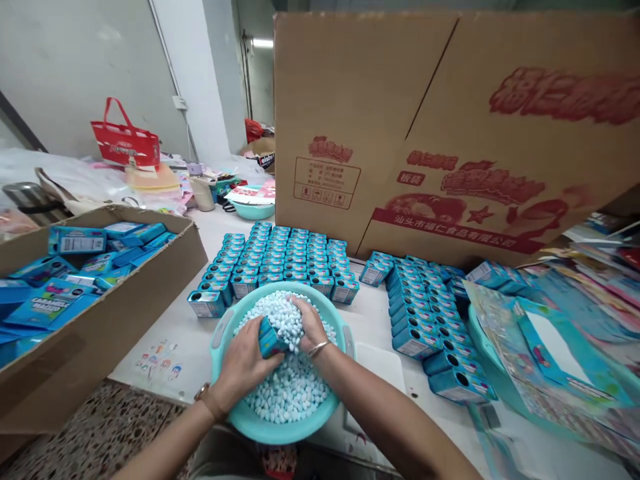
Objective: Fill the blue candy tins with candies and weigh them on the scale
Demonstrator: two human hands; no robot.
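Note:
A turquoise basin (220, 360) full of small pale-blue and white candies (290, 397) sits in front of me at the table's near edge. Over the basin, my left hand (245, 360) is wrapped round a small blue candy box (270, 339), which is tilted toward my right hand. My right hand (310, 327) is cupped round a heap of candies right beside the box; its fingertips are partly hidden by them. Rows of similar blue boxes (280, 257) with dark round holes on top stand just behind the basin.
At left is an open carton (165, 273) of blue boxes. More box rows (417, 320) stand at right, beside another turquoise basin (483, 333) topped with printed sheets. A big cardboard box (380, 87) closes off the back. A red bag (125, 143) is at far left.

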